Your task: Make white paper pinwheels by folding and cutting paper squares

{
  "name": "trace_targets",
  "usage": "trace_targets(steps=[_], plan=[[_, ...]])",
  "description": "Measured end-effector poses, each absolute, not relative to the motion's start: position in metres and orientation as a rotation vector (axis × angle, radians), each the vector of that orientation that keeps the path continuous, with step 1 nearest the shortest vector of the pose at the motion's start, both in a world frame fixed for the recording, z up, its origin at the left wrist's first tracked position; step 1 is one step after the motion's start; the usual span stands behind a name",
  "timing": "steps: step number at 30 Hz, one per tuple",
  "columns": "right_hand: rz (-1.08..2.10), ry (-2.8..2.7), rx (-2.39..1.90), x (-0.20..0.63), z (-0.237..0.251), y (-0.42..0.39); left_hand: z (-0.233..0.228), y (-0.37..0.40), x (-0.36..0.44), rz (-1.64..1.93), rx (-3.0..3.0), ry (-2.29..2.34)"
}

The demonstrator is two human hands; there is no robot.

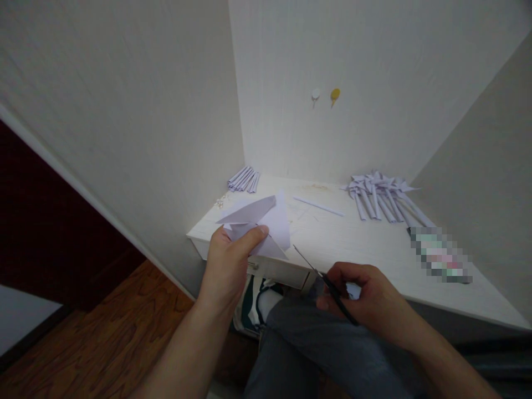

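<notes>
My left hand [233, 255] pinches a folded, partly cut piece of white paper [249, 213] above the desk's front edge, thumb on top. Behind it a white sheet [281, 216] lies on the desk. My right hand [361, 288] grips black-handled scissors [332, 291] by their loops. Their blades look closed or nearly so and point toward the paper, a short gap away from it.
The white desk [328, 238] carries rolled paper tubes [245, 179] at back left, a thin paper strip [318, 206] in the middle and several paper pinwheels [378, 191] at back right. A blurred phone-like object [440, 255] lies at right. Walls enclose the desk.
</notes>
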State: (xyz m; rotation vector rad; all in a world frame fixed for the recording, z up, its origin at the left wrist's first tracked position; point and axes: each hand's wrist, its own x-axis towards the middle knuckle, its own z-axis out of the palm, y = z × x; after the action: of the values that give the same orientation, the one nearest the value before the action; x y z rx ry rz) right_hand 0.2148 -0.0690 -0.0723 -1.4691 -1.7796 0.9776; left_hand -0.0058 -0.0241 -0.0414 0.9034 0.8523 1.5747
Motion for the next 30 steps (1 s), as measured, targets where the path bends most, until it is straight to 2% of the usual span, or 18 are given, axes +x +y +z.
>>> trace_targets(steps=[30], plan=[[1.11,-1.746,-1.522,0.2155,-0.0778,-0.0719,-0.0513,-0.0241,-0.0064,1.572,1.04,0.921]])
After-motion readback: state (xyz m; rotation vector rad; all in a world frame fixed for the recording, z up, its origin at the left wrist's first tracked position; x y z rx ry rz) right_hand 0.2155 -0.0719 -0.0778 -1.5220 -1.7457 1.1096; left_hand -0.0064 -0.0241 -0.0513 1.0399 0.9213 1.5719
